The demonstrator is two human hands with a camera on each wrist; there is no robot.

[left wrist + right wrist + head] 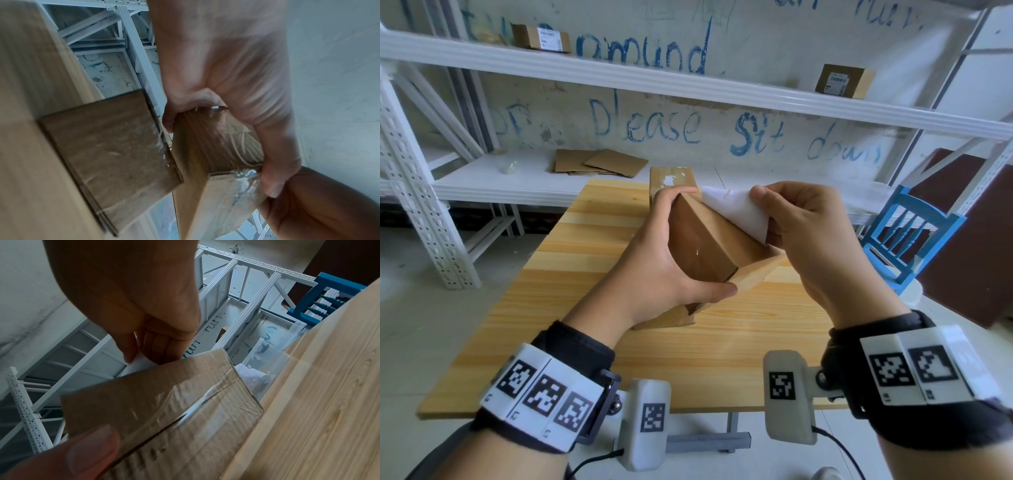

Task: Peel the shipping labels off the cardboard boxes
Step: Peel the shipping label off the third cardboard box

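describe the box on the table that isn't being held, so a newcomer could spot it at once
Start at the wooden table in front of the white shelving. At its far edge, just behind the left hand and the held box, a second cardboard box rests on the tabletop. Its top carries torn white label scraps, and no hand touches it.

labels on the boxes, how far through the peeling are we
Done: the box at the table's far edge shows only white residue. In hand: left hand grips a box while right hand pinches its half-lifted label. Left: two shelf boxes are labelled.
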